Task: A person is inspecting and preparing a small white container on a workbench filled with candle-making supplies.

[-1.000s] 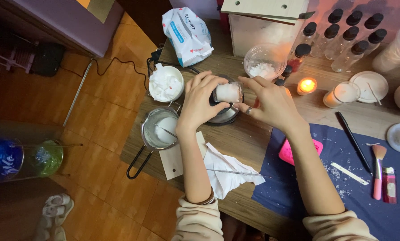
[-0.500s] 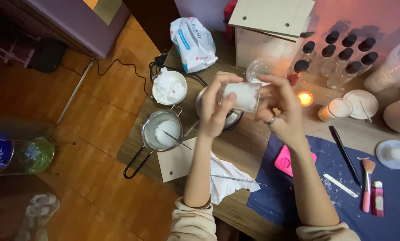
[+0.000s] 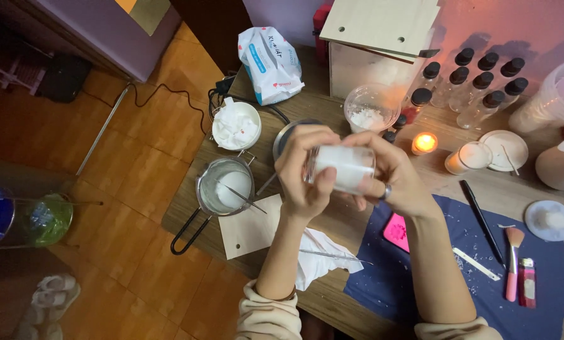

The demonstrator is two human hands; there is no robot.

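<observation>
Head view: left hand (image 3: 304,170) and right hand (image 3: 395,179) grip white jar (image 3: 343,167) lying sideways.

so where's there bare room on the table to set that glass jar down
Bare wood shows right of the lit candle, in front of the white saucer. The dark blue mat is free at its near left, below the pink block. Behind both hands holding the jar, bowls and bottles crowd the back.
</observation>
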